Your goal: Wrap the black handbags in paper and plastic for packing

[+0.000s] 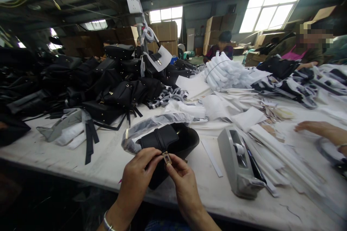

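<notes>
A small black handbag (173, 144) lies on the white table (114, 158) right in front of me, its flap strap ending in a gold metal clasp (167, 157). My left hand (137, 178) pinches the clasp from the left, fingers curled on the strap end. My right hand (184, 184) pinches the same clasp from the right with thumb and forefinger. A clear plastic wrapper (151, 124) is bunched over the bag's far side.
A grey tape dispenser (240, 162) stands to the right of the bag, a white strip (211, 158) between them. Black bags (81, 83) are heaped at the left and back. White paper sheets (244, 115) cover the right. Another person's hand (320, 130) rests at far right.
</notes>
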The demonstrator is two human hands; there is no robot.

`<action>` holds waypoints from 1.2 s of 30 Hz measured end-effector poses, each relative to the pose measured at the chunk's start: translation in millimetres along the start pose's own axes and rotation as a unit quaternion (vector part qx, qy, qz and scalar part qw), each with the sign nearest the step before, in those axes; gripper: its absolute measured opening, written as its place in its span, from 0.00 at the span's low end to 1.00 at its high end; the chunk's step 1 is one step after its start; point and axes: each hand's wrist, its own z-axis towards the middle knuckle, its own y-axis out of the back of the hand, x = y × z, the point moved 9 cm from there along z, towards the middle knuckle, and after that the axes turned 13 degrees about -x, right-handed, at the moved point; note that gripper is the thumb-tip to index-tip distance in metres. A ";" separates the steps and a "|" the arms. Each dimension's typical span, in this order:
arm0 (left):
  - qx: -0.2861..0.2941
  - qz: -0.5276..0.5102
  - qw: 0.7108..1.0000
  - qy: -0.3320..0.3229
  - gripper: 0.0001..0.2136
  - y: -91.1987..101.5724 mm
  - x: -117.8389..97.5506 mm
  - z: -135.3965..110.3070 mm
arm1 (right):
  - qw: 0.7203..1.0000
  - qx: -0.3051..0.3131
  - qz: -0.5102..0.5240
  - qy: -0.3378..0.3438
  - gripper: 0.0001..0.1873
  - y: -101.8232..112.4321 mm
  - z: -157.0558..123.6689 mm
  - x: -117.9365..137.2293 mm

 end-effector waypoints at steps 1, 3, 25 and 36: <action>0.001 0.004 1.000 0.003 0.08 0.1 0.3 0.4 | 1.000 -0.001 -0.006 0.008 0.19 0.7 0.3 0.4; 0.009 0.014 1.000 0.007 0.08 -0.5 0.6 1.2 | 0.999 -0.005 -0.020 0.025 0.18 2.5 0.9 0.5; 0.216 0.064 0.970 0.093 0.05 -24.4 -0.6 3.3 | 0.989 -0.006 -0.094 0.116 0.15 11.1 -0.2 1.6; 0.113 -0.002 0.988 0.100 0.06 -12.2 -11.7 -9.2 | 0.991 0.001 -0.087 0.101 0.16 6.4 1.3 5.5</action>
